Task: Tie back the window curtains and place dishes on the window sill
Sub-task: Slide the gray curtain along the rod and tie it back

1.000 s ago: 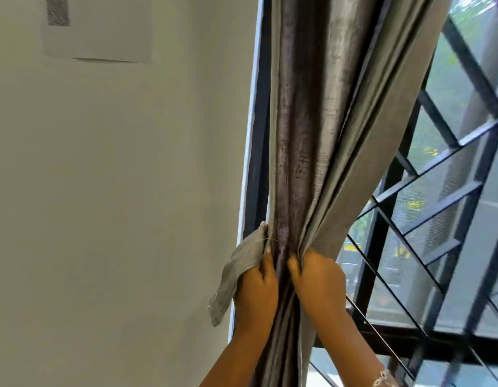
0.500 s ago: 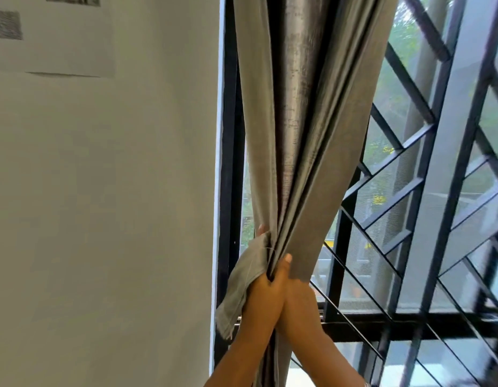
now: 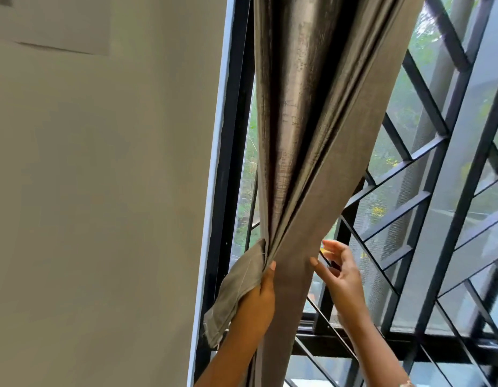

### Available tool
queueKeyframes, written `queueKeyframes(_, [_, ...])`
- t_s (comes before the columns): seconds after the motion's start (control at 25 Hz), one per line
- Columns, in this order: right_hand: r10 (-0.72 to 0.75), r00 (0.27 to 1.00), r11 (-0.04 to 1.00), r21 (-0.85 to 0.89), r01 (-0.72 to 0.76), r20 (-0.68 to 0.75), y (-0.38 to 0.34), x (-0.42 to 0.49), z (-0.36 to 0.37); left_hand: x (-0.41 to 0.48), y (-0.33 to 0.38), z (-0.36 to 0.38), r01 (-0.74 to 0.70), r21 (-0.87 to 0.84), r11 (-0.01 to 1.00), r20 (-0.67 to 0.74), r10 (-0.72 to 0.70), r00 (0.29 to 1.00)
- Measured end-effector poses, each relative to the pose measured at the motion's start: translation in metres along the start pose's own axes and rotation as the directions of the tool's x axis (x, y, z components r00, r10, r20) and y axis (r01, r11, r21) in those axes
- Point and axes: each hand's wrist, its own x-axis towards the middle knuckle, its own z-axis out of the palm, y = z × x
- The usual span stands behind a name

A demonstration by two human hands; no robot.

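Grey curtain (image 3: 303,163) is bunched at the L side of the window, by the black frame (image 3: 231,163). L hand (image 3: 257,303) grasps it at the gather pt, thumb across the front, other fingers hidden behind the fabric, w/ a grey tieback strip (image 3: 236,289) hanging off that hand's L side. R hand (image 3: 344,277) is just R of the curtain w/ fingers spread loose, holding nothing, thumb tip at the curtain's R edge, black grille (image 3: 426,205) behind it.

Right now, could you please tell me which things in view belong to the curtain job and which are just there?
Job: grey curtain, fabric tie-back, left hand holding it, right hand open beside the curtain.
Just there: window grille, paper sheet, wall.
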Motion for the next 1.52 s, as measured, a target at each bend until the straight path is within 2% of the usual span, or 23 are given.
queueKeyframes(0.04, [0.052, 0.995, 0.992, 0.114, -0.062, 0.089, 0.007, 0.009, 0.000, -0.002, 0.003, 0.002, -0.021, -0.033, 0.999, -0.036, 0.020, 0.999])
queueKeyframes(0.12, [0.077, 0.915, 0.919, 0.328, -0.219, 0.395, 0.012, 0.028, 0.006, 0.008, -0.005, 0.005, -0.046, -0.088, 0.995, -0.080, 0.039, 0.996])
queueKeyframes(0.24, [0.102, 0.745, 0.796, 0.395, -0.459, 0.659, 0.021, 0.052, 0.018, 0.013, -0.008, -0.008, -0.127, -0.142, 0.982, 0.031, 0.133, 0.991])
queueKeyframes(0.32, [0.142, 0.664, 0.732, 0.373, -0.570, 0.734, 0.026, 0.060, 0.022, 0.016, -0.007, -0.014, -0.124, -0.246, 0.961, 0.104, 0.153, 0.983])
queueKeyframes(0.4, [0.157, 0.640, 0.705, 0.368, -0.606, 0.752, 0.030, 0.063, 0.024, 0.014, -0.005, -0.015, -0.124, -0.256, 0.959, 0.086, 0.150, 0.985])
queueKeyframes(0.44, [0.170, 0.658, 0.709, 0.372, -0.599, 0.734, 0.031, 0.064, 0.025, 0.014, -0.003, -0.013, -0.106, -0.244, 0.964, 0.051, 0.122, 0.991])
queueKeyframes(0.52, [0.181, 0.768, 0.743, 0.427, -0.516, 0.614, 0.033, 0.058, 0.027, 0.012, -0.001, -0.004, -0.032, -0.230, 0.973, -0.055, 0.020, 0.998])
queueKeyframes(0.6, [0.136, 0.914, 0.870, 0.395, -0.294, 0.382, 0.032, 0.043, 0.027, 0.010, 0.002, 0.007, 0.011, -0.203, 0.979, -0.177, -0.047, 0.983])
queueKeyframes(0.64, [0.081, 0.972, 0.958, 0.251, -0.137, 0.222, 0.031, 0.032, 0.028, 0.010, 0.003, 0.012, 0.018, -0.157, 0.987, -0.227, -0.054, 0.972])
queueKeyframes(0.68, [-0.010, 0.998, 1.000, 0.024, 0.009, 0.070, 0.032, 0.020, 0.031, 0.011, 0.004, 0.016, 0.014, -0.113, 0.993, -0.261, -0.044, 0.964])
queueKeyframes(0.72, [-0.139, 0.989, 0.966, -0.225, 0.126, -0.042, 0.033, 0.007, 0.034, 0.011, 0.005, 0.020, 0.002, -0.086, 0.996, -0.277, -0.026, 0.961])
queueKeyframes(0.76, [-0.274, 0.958, 0.886, -0.409, 0.218, -0.083, 0.032, -0.006, 0.038, 0.011, 0.007, 0.023, -0.007, -0.071, 0.997, -0.283, -0.013, 0.959])
queueKeyframes(0.84, [-0.413, 0.911, 0.781, -0.518, 0.348, -0.012, 0.024, -0.027, 0.045, 0.011, 0.008, 0.027, -0.046, -0.018, 0.999, -0.282, 0.039, 0.959])
queueKeyframes(0.96, [-0.337, 0.936, 0.856, -0.380, 0.350, 0.103, 0.012, -0.039, 0.051, 0.004, 0.006, 0.035, -0.137, -0.028, 0.990, -0.196, 0.129, 0.972])
queueKeyframes(1.08, [-0.430, 0.863, 0.771, -0.388, 0.505, 0.267, 0.021, -0.045, 0.050, 0.005, 0.004, 0.038, -0.148, 0.010, 0.989, -0.073, 0.148, 0.986])
queueKeyframes(1.12, [-0.424, 0.844, 0.792, -0.318, 0.521, 0.328, 0.024, -0.043, 0.046, 0.008, 0.005, 0.038, -0.122, 0.021, 0.992, -0.056, 0.123, 0.991])
queueKeyframes(1.2, [-0.391, 0.830, 0.887, -0.079, 0.456, 0.398, 0.026, -0.035, 0.033, 0.015, 0.005, 0.035, -0.129, -0.021, 0.991, -0.088, 0.127, 0.988])
queueKeyframes(1.24, [-0.380, 0.849, 0.914, 0.010, 0.405, 0.368, 0.028, -0.029, 0.025, 0.017, 0.005, 0.034, -0.152, -0.030, 0.988, -0.131, 0.147, 0.980])
queueKeyframes(1.32, [-0.327, 0.925, 0.945, 0.071, 0.320, 0.191, 0.031, -0.012, 0.013, 0.020, 0.005, 0.033, -0.129, -0.075, 0.989, -0.185, 0.114, 0.976])
queueKeyframes(1.36, [-0.253, 0.952, 0.964, 0.122, 0.235, 0.170, 0.030, -0.001, 0.009, 0.021, 0.003, 0.033, -0.106, -0.108, 0.989, -0.193, 0.083, 0.978])
queueKeyframes(1.4, [-0.142, 0.955, 0.976, 0.200, 0.090, 0.262, 0.027, 0.011, 0.006, 0.024, 0.000, 0.032, -0.090, -0.133, 0.987, -0.189, 0.064, 0.980])
queueKeyframes(1.44, [-0.062, 0.900, 0.960, 0.272, -0.064, 0.432, 0.024, 0.023, 0.005, 0.026, -0.004, 0.031, -0.092, -0.155, 0.984, -0.178, 0.064, 0.982])
queueKeyframes(1.52, [-0.062, 0.706, 0.916, 0.322, -0.241, 0.705, 0.020, 0.035, 0.006, 0.027, -0.006, 0.027, -0.103, -0.198, 0.975, -0.128, 0.079, 0.989])
